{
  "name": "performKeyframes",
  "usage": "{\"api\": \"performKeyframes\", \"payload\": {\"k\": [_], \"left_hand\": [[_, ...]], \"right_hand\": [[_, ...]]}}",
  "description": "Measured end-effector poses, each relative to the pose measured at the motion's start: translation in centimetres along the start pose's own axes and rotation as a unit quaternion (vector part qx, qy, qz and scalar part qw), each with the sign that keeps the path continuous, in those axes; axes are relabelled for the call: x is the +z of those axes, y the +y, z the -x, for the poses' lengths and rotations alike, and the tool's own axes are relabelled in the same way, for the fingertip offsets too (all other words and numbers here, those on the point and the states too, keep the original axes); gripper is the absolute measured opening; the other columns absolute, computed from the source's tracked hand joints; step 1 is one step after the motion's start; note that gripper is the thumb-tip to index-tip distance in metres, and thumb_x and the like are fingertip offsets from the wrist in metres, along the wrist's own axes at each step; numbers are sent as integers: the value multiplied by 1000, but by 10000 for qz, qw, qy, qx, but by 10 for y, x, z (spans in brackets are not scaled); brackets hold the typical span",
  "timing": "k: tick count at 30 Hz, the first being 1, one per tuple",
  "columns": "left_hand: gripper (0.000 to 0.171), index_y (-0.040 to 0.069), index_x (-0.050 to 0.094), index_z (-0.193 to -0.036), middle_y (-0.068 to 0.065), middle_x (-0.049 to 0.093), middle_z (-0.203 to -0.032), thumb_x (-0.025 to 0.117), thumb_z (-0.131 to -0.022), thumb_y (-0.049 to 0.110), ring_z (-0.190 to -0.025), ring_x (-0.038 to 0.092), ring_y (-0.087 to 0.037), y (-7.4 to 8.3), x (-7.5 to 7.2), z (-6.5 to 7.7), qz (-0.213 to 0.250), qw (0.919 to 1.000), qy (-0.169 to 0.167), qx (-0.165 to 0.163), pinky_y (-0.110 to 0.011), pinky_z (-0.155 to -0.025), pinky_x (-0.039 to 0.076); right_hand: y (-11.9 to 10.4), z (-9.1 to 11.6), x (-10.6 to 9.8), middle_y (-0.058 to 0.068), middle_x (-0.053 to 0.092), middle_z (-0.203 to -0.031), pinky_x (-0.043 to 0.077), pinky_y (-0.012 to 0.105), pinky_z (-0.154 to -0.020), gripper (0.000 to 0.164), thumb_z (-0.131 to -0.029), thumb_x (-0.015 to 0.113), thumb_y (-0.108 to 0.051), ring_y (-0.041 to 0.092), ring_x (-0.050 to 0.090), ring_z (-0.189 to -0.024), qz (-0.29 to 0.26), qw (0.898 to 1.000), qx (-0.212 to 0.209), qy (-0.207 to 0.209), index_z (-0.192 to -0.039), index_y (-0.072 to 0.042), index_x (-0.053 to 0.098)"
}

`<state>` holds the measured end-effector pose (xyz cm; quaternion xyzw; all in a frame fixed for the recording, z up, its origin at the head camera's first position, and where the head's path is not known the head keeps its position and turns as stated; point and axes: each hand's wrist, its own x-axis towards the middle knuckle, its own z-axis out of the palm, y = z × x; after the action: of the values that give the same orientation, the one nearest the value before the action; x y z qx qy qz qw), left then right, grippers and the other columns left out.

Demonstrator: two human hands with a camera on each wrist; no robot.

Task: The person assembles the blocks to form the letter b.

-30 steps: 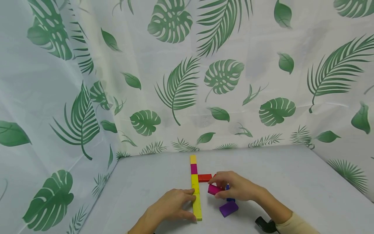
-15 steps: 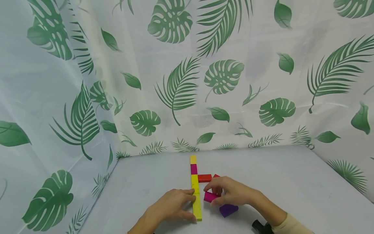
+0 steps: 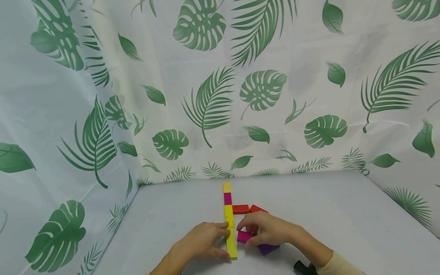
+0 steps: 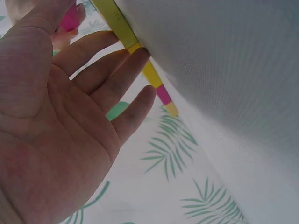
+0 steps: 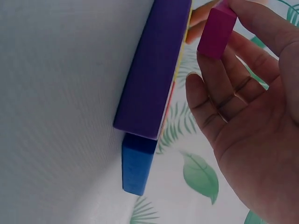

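My left hand [image 3: 203,240] lies beside a straight row of blocks, fingertips at the near yellow block [image 3: 232,246] and the longer yellow block [image 3: 229,214] beyond it. In the left wrist view its fingers are loosely extended along the row. A magenta block [image 3: 228,198] and a small yellow block [image 3: 227,187] make up the far end. Between thumb and fingers, my right hand [image 3: 271,230] pinches a pink block [image 3: 243,236], just right of the near yellow block. In the right wrist view, this pink block [image 5: 218,30] is held clear of the purple block [image 5: 152,70].
A red block [image 3: 240,209] sticks out rightward from the row, with another red block [image 3: 258,208] angled beside it. Under the right hand, the purple block partly shows. A blue block [image 5: 136,163] stands past it. A black object [image 3: 304,268] is by the right sleeve.
My right hand has moved the pink block left and toward me, closer to the near yellow block, uncovering more of the second red block. The left hand stays in place.
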<state>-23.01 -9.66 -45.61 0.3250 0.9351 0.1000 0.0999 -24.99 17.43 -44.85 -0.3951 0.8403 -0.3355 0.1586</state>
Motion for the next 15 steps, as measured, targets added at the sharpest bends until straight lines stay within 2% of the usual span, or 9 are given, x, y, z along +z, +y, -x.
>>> {"api": "performKeyframes", "payload": {"k": [15], "left_hand": [[66, 35, 70, -135, 10, 59, -151, 80, -78, 67, -137, 59, -13, 1, 0, 1, 53, 10000, 15, 0, -44, -111, 52]], "right_hand": [[0, -4, 6, -16, 66, -99, 57, 20, -79, 40, -90, 83, -34, 2, 62, -87, 155, 9997, 74, -165, -127, -26, 72]]}}
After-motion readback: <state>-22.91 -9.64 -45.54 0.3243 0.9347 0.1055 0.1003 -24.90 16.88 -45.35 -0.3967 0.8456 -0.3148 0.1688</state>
